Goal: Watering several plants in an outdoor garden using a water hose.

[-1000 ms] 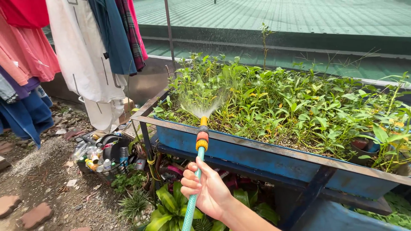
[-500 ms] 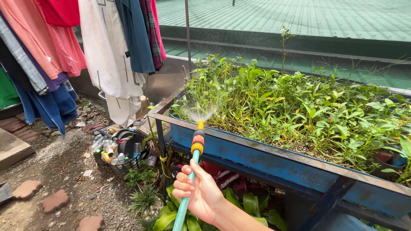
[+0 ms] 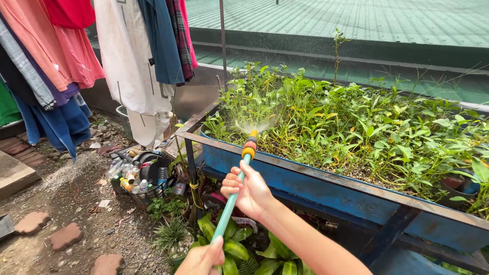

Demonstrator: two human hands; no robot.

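My right hand (image 3: 250, 192) grips a green garden hose (image 3: 229, 210) just behind its orange and yellow nozzle (image 3: 249, 145). The nozzle points up and away over the rim of a blue metal planter trough (image 3: 305, 179). A fine spray of water (image 3: 254, 125) fans onto the leafy green plants (image 3: 351, 119) at the trough's left end. My left hand (image 3: 200, 260) comes in at the bottom edge and closes around the hose lower down; only part of that hand shows.
Clothes (image 3: 127, 56) hang on a line at the upper left. A basket of small bottles (image 3: 137, 178) sits on the gravel below them. Leafy potted plants (image 3: 229, 249) grow under the trough. Paving stones (image 3: 63, 235) lie at lower left. A thin metal pole (image 3: 222, 35) rises behind the trough.
My right hand has pushed the nozzle up and right, closer to the trough rim. My left hand has come into view at the bottom and taken the hose.
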